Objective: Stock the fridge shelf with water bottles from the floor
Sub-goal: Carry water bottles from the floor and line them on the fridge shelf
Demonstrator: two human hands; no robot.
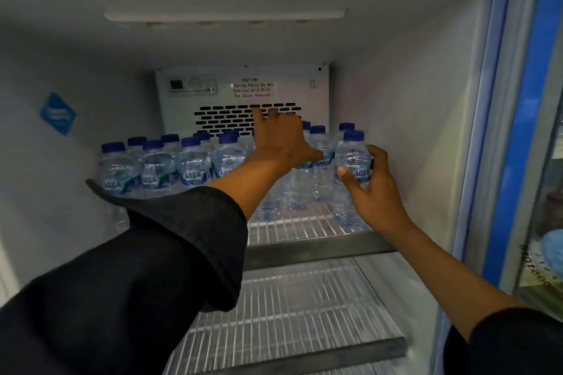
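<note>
Several small clear water bottles (192,164) with blue caps and AQUA labels stand in rows on the top wire shelf (304,230) of the open fridge. My right hand (370,189) grips one bottle (353,158) around its label at the right end of the shelf, near the side wall. My left hand (281,138) reaches deep over the middle of the shelf with its fingers straight, above the bottles there. What its palm touches is hidden behind the hand. My left forearm and black sleeve cover part of the front row.
A lower wire shelf (292,310) sits below. The back panel has a vent grille (228,119) and a caution label. The fridge's blue-framed glass door (524,119) stands open on the right. The left wall carries a blue sticker (58,113).
</note>
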